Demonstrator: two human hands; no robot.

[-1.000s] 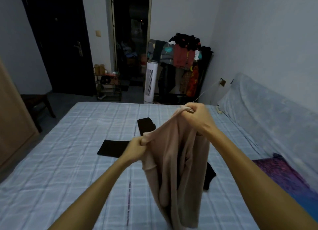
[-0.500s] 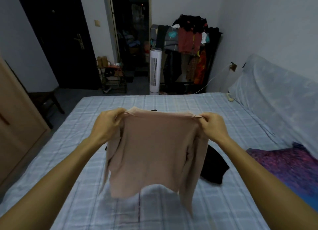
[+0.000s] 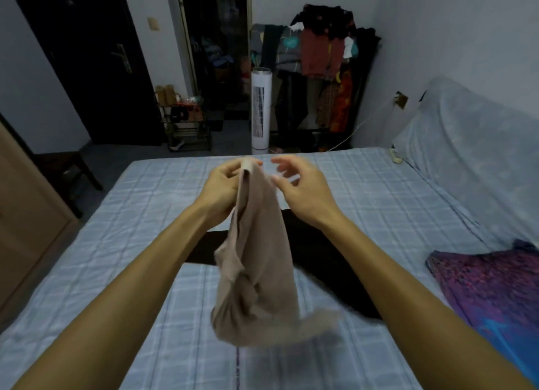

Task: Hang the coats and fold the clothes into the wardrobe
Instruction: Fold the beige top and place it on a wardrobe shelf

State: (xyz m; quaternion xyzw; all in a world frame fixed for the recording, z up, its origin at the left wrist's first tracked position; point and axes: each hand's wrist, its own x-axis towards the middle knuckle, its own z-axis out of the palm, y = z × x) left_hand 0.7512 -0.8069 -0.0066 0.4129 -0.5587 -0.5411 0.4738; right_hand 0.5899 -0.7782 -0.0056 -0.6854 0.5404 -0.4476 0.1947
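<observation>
Our left hand alone pinches the top; the right hand (blurred) seems spread, empty. It may slip, bunching mid-bed.

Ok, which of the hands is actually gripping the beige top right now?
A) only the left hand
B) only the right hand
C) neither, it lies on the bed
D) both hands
A: the left hand pinches the top edge of the beige top, which hangs above the bed, while the right hand is open beside it with fingers spread.
</observation>
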